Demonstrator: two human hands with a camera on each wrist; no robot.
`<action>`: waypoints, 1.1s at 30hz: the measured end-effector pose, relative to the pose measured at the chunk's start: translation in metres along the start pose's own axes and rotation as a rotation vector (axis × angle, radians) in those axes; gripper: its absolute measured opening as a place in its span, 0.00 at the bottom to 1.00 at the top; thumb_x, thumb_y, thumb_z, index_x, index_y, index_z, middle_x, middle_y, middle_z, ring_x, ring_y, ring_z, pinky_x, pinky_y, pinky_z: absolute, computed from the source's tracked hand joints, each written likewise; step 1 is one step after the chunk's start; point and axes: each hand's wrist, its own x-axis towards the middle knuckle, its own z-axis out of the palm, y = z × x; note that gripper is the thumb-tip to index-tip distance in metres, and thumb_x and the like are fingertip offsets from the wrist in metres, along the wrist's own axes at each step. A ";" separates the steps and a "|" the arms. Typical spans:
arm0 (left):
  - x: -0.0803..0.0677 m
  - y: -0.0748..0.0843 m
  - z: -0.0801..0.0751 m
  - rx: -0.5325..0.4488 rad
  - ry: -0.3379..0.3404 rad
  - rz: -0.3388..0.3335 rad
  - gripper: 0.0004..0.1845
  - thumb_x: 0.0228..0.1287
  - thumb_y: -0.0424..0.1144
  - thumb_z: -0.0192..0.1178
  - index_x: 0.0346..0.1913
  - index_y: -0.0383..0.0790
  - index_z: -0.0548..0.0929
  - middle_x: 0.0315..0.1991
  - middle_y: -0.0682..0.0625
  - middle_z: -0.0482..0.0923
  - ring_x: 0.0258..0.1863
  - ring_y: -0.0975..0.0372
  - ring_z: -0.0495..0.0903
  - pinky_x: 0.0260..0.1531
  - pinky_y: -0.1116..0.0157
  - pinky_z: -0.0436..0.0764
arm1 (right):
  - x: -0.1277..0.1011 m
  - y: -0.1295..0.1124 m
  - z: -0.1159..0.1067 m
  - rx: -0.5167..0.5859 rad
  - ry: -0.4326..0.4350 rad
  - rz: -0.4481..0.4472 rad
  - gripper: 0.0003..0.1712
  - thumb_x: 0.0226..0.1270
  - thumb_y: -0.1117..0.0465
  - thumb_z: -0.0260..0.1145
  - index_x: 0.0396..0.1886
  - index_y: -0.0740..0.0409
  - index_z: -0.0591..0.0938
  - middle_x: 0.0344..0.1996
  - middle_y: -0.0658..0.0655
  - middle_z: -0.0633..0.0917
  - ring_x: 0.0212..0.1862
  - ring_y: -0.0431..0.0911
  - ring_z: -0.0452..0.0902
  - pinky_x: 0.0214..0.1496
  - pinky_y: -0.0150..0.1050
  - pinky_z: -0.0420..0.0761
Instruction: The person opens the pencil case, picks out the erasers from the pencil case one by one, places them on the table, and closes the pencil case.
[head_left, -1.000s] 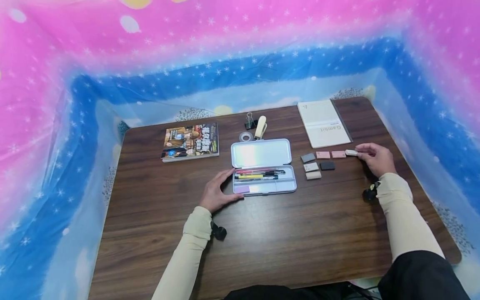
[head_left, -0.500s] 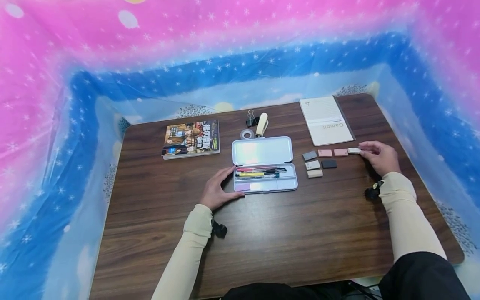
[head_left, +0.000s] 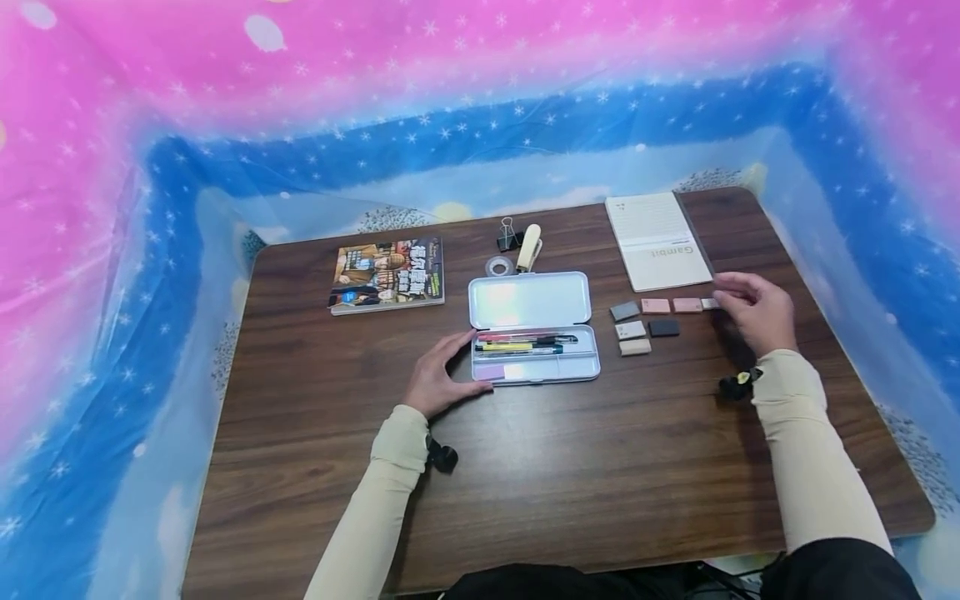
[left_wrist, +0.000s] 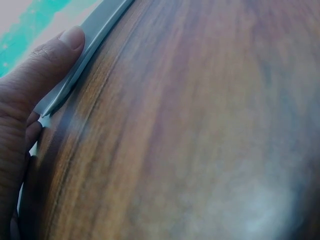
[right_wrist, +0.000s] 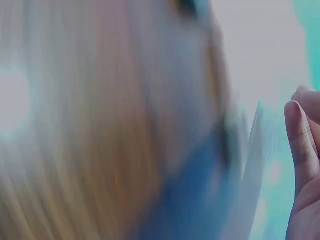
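In the head view my left hand (head_left: 437, 375) holds the left end of an open pencil case (head_left: 577, 367), thumb at its front edge and fingers at the back. In the left wrist view the thumb (left_wrist: 47, 62) presses the case's rim (left_wrist: 95, 42). Pens (head_left: 517, 347) and a purple eraser (head_left: 490, 372) lie inside. My right hand (head_left: 759, 312) hovers over a white eraser (head_left: 708, 304), partly hidden behind the fingertips. That eraser ends a row after two pink erasers (head_left: 656, 306). In the right wrist view thumb and forefinger are close together, with nothing visible between them.
Grey (head_left: 624, 311), black (head_left: 663, 328) and white (head_left: 630, 331) erasers lie right of the case. Behind stand a stapler (head_left: 528, 247), a tape roll (head_left: 499, 266) and a binder clip (head_left: 509, 240). A comic book (head_left: 388, 273) lies left, a notebook (head_left: 660, 242) right.
My right hand has let go of the white eraser and lifted slightly above it. The eraser stays at the end of the row. My left hand keeps its hold on the case.
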 end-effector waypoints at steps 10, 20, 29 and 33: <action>-0.001 -0.001 -0.002 0.008 0.005 -0.004 0.53 0.48 0.50 0.87 0.78 0.45 0.73 0.72 0.43 0.75 0.71 0.50 0.73 0.73 0.49 0.70 | -0.051 -0.115 0.138 0.116 -0.425 -0.330 0.11 0.67 0.73 0.74 0.48 0.63 0.90 0.44 0.61 0.91 0.43 0.46 0.87 0.47 0.29 0.85; 0.003 -0.003 0.001 0.010 0.002 0.041 0.52 0.48 0.48 0.87 0.78 0.43 0.73 0.71 0.43 0.76 0.70 0.50 0.75 0.74 0.53 0.71 | -0.080 -0.141 0.220 0.013 -0.677 -0.576 0.10 0.66 0.73 0.75 0.42 0.57 0.90 0.38 0.51 0.92 0.42 0.43 0.88 0.49 0.40 0.88; 0.001 -0.002 0.001 -0.003 0.016 0.062 0.52 0.48 0.46 0.87 0.77 0.42 0.73 0.70 0.42 0.76 0.70 0.50 0.75 0.73 0.54 0.71 | -0.083 -0.160 0.225 -0.183 -0.719 -0.759 0.08 0.68 0.68 0.75 0.45 0.58 0.90 0.41 0.52 0.91 0.47 0.46 0.88 0.56 0.43 0.86; 0.001 -0.002 0.000 0.003 0.015 0.054 0.52 0.48 0.46 0.87 0.77 0.42 0.73 0.71 0.42 0.76 0.70 0.50 0.75 0.73 0.53 0.71 | -0.082 -0.160 0.225 -0.197 -0.741 -0.747 0.08 0.68 0.69 0.75 0.45 0.58 0.90 0.42 0.51 0.91 0.47 0.45 0.88 0.57 0.42 0.86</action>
